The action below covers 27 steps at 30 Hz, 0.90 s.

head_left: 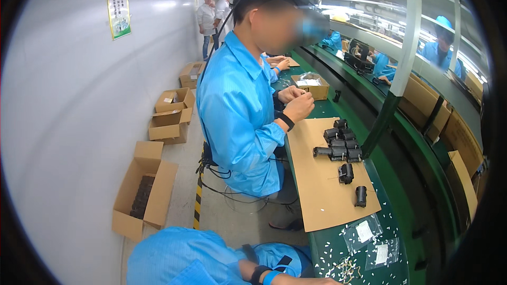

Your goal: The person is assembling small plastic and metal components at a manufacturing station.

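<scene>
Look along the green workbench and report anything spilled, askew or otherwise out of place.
Small white bits lie scattered loose over the green workbench top near two clear plastic bags, like a spill. Two black cylindrical parts lie apart from the black cluster on the brown cardboard sheet.

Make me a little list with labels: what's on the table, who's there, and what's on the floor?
Table: green bench
On it: cardboard sheet with small black parts; clear plastic bags; tiny white bits
Person's own arm: blue sleeve with a wrist strap, at the lower edge; hands out of view
Neighbour: co-worker in a blue coat, hands together
Floor: open cardboard boxes
</scene>
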Available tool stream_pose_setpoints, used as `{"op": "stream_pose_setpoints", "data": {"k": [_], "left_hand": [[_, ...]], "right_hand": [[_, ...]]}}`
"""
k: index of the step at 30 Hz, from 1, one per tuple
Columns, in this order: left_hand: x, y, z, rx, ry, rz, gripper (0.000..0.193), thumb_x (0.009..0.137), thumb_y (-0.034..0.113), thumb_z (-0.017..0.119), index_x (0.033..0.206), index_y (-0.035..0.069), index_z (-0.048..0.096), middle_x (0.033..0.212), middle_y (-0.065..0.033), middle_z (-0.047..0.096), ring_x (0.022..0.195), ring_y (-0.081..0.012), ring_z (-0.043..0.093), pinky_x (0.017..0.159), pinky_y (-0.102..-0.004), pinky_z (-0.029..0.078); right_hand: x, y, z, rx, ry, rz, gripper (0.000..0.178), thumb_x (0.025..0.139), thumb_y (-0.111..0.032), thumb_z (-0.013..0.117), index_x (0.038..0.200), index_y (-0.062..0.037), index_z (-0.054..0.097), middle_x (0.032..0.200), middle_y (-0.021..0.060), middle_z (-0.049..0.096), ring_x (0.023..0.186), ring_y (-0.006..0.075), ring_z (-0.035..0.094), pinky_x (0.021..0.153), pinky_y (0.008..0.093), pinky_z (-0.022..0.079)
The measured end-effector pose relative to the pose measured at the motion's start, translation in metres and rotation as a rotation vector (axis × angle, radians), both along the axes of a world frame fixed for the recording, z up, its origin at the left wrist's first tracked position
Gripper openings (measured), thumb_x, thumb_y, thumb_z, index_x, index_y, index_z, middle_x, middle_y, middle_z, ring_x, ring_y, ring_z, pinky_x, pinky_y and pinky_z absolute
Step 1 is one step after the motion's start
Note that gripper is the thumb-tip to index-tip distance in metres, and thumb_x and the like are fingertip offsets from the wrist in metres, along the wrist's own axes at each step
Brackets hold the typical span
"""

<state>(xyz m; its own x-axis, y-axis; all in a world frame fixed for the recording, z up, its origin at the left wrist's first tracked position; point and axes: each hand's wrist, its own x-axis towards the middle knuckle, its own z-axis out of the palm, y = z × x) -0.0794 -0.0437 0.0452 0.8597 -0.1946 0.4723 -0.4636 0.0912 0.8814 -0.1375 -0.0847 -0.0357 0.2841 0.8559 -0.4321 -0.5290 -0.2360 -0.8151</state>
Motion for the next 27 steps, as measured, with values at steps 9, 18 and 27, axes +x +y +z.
{"op": "stream_pose_setpoints", "data": {"k": [9,18,27], "left_hand": [[-0.005,0.000,0.012,-0.017,0.065,-0.025,0.020,0.096,0.013,0.064,0.113,0.001,0.067,0.098,-0.0098,0.066,0.089,-0.0182,0.065,0.076,-0.0307,0.052],[-0.009,0.137,0.106,0.291,-0.766,0.768,0.119,0.072,0.023,0.086,0.158,0.010,0.004,0.145,-0.0332,0.036,0.113,-0.0444,0.061,0.084,-0.0516,0.054],[0.054,0.101,0.072,-0.157,-0.798,0.566,0.119,0.074,0.026,0.085,0.158,0.009,0.003,0.145,-0.0321,0.036,0.113,-0.0436,0.061,0.085,-0.0515,0.054]], "right_hand": [[0.009,-0.053,-0.022,-0.043,0.084,-0.260,0.053,0.091,-0.027,0.073,0.135,-0.0094,0.049,0.130,0.0004,0.057,0.111,0.0145,0.055,0.100,0.0339,0.047],[-0.105,-0.316,-0.198,0.054,0.608,-0.961,0.054,0.091,-0.028,0.074,0.136,-0.0104,0.049,0.131,-0.0010,0.057,0.110,0.0140,0.054,0.100,0.0334,0.048],[-0.086,-0.304,-0.259,-0.685,-0.558,-0.078,0.040,0.090,-0.002,0.052,0.130,0.0004,0.056,0.120,0.0117,0.066,0.098,0.0252,0.068,0.082,0.0383,0.054]]}}
